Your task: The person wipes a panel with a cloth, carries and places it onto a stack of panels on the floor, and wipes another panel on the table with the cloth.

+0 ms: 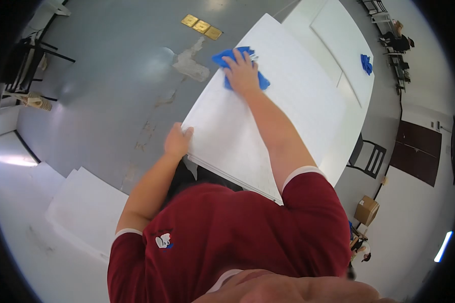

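My right hand (242, 73) lies over a blue cloth (229, 83), fingers spread across it. The cloth rests bunched on a large white board (288, 65), near its left edge. My left hand (178, 141) grips the board's near left corner, with the thumb on the top face and the other fingers out of sight at the edge. The board lies flat, and thin layered edges show along its near side.
A second white panel (346, 45) lies beyond, with another blue cloth (366, 64) on it. Yellow floor markers (201, 27) are at the upper left. A black chair (370, 156) and a cardboard box (366, 210) stand to the right. White sheets (88, 209) are at the lower left.
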Demonstrator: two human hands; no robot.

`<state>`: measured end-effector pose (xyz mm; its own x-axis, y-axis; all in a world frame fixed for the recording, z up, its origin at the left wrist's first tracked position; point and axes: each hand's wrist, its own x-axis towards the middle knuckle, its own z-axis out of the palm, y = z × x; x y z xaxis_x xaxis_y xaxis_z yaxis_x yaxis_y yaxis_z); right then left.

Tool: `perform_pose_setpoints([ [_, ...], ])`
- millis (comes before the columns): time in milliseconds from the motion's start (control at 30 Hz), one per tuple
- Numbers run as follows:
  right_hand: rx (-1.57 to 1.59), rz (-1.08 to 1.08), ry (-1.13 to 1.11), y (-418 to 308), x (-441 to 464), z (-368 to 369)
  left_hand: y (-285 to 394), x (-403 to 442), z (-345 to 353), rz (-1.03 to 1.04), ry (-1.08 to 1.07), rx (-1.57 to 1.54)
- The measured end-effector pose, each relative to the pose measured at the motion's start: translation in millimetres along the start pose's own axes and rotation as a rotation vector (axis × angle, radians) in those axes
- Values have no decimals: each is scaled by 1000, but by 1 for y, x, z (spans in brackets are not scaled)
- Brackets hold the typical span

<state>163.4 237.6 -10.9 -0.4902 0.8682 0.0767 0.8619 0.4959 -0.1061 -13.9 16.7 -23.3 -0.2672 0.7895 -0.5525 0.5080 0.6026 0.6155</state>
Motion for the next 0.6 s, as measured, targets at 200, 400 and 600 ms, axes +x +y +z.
perform_pose_setpoints([
  [200,-62,152,-23,39,63,13,10,-6,-5,-70,-24,-30],
  [400,-112,99,39,32,57,24,8,-6,0,-64,31,6],
  [600,-39,-13,1,-31,-18,10,3,-1,1,-15,21,37],
])
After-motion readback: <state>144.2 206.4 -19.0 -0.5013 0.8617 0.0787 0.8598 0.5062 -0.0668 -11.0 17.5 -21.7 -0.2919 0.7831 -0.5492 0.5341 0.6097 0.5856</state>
